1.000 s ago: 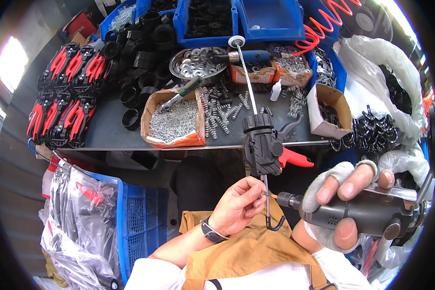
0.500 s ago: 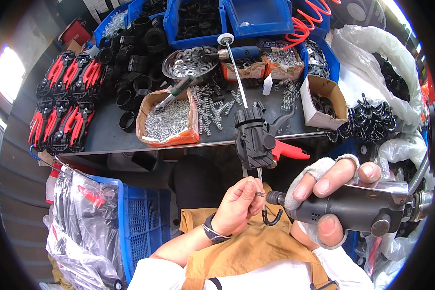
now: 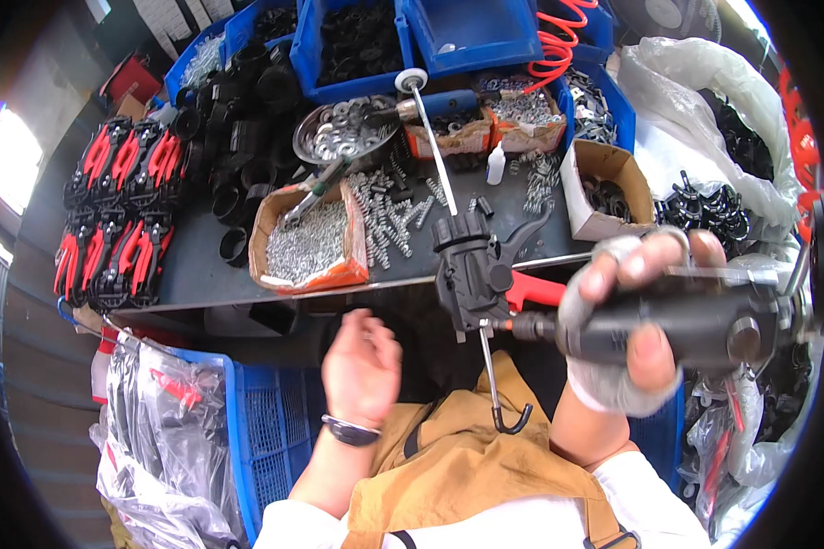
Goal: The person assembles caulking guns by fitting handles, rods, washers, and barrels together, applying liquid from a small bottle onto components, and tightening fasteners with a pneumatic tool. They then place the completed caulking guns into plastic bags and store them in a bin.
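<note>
In my right hand [image 3: 634,311], in a worn grey fingerless glove, is a black power screwdriver [image 3: 687,322]. Its tip touches the lower part of a black caulking gun body [image 3: 471,274] with a red trigger [image 3: 536,291], at the table's front edge. A thin metal rod [image 3: 438,151] runs through the body, with a white disc [image 3: 410,80] at the far end and a black hook [image 3: 515,421] near my apron. My left hand [image 3: 363,366] is raised to the left of the gun, apart from it, fingers loosely extended and nothing visible in them.
An open box of small springs [image 3: 304,240] stands on the table beside loose springs [image 3: 389,218]. Finished-looking red and black tools [image 3: 119,210] lie stacked at left. Blue bins [image 3: 471,46] line the back. A bagged blue crate [image 3: 270,439] stands lower left.
My left hand has moved left, away from the screwdriver tip and the small screw it was pinching. The screwdriver has gone up to the gun body.
</note>
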{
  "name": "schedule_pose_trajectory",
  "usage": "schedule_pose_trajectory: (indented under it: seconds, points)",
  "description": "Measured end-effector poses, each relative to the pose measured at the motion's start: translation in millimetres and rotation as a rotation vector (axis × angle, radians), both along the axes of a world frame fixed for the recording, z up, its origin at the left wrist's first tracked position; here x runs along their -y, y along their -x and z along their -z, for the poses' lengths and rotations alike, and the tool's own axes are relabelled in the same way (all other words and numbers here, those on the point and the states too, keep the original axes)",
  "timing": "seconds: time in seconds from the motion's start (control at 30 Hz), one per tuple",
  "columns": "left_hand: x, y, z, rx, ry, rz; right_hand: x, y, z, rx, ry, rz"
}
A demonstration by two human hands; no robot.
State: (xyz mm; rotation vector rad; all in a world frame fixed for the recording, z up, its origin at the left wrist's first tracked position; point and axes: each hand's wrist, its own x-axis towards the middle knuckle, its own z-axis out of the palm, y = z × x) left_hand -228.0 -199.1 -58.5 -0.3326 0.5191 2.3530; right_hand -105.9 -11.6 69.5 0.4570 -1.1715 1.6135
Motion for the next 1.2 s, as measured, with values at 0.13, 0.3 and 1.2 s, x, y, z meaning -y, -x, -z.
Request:
schedule_pose_trajectory:
  seconds: [0.13, 0.3, 1.2]
  points:
    - [-13.4, 5.6, -26.9, -0.148, 0.110, -0.138, -31.4, 38.2, 3.5, 0.088, 0.000, 0.224]
    - [-56.5, -2.3, -31.2, -0.486, 0.085, 0.175, -49.4, 67.6, 18.2, 0.217, -0.063, 0.166]
    - [-42.1, -64.6, -38.2, -0.252, -0.066, 0.500, 29.7, -29.0, -9.9, 0.151, -0.103, 0.175]
